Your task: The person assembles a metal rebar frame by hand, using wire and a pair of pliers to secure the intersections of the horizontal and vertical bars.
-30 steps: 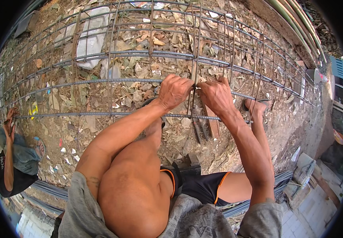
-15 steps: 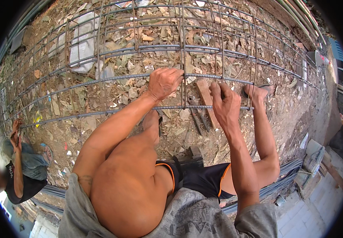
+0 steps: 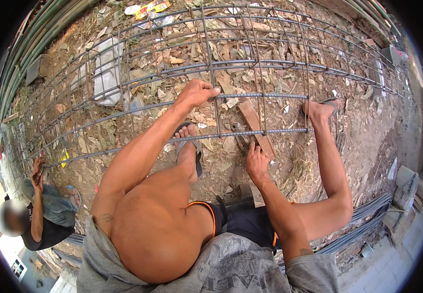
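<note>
My left hand (image 3: 196,94) is closed around a ribbed steel bar of a rebar cage (image 3: 284,95), where an upright stirrup crosses it. My right hand (image 3: 257,162) is low, on the near side of the cage's nearest bar. Its fingers are partly bent and a little apart, pointing down at the ground beside a wooden plank (image 3: 254,124). A dark two-handled hand tool (image 3: 241,140) shows in part there, looking like pincers. The hand covers the rest of it, and contact is hidden.
A co-worker (image 3: 50,210) crouches at the far left, a hand on the cage's end. Dry leaves and scraps litter the ground. Bundled steel rods (image 3: 368,217) lie at lower right, green poles (image 3: 35,44) at upper left. A grey block (image 3: 108,71) lies beneath the cage.
My right hand has dropped from above the nearest bar to the ground by the plank, over the dark tool's handles. My left hand keeps its hold on the bar. The view has shifted slightly.
</note>
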Action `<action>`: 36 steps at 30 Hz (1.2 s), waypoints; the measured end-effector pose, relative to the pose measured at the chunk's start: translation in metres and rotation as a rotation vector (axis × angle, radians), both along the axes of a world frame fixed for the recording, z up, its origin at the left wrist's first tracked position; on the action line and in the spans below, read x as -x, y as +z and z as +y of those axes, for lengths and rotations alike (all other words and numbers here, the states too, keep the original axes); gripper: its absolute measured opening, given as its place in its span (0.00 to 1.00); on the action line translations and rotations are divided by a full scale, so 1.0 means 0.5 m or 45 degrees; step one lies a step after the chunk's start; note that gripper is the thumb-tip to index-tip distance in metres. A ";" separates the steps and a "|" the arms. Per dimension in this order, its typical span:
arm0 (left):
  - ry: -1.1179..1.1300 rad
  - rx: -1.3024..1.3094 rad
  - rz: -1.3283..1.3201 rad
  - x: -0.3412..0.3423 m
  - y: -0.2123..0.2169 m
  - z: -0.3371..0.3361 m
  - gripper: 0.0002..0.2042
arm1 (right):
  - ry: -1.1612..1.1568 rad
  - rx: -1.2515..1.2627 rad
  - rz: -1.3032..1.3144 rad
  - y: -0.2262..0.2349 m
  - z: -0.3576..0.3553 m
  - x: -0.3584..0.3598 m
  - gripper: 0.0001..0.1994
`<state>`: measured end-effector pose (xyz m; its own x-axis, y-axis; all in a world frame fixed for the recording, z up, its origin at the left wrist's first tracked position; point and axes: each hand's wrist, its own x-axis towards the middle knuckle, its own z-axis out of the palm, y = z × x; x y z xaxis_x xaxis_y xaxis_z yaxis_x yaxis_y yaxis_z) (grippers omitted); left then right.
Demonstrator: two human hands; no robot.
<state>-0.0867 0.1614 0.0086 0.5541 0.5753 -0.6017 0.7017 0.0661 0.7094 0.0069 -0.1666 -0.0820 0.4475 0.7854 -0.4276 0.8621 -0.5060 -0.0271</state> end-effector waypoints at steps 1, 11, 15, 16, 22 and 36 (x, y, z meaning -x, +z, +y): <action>-0.002 0.000 0.005 -0.005 -0.002 0.001 0.17 | -0.002 0.000 0.005 -0.009 -0.008 -0.005 0.24; -0.127 -0.012 -0.140 -0.005 -0.011 0.030 0.16 | 0.024 0.115 0.163 0.011 0.018 -0.032 0.24; -0.352 -0.388 -0.181 0.034 -0.063 0.042 0.18 | -0.031 0.301 0.478 0.133 0.025 -0.036 0.22; -0.189 -0.392 -0.340 0.006 -0.071 0.021 0.18 | -0.069 0.244 0.672 0.155 -0.005 -0.061 0.23; -0.122 -0.111 -0.086 -0.001 -0.015 0.011 0.14 | -0.310 0.487 1.165 0.266 -0.060 -0.068 0.23; -0.007 -0.030 -0.124 0.021 0.027 -0.007 0.10 | 0.141 0.286 0.924 0.404 0.060 -0.190 0.24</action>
<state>-0.0974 0.1579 0.0220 0.6125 0.5855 -0.5311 0.6294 0.0451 0.7757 0.1016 -0.1365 0.1201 -0.0825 0.6689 -0.7388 0.7134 -0.4780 -0.5124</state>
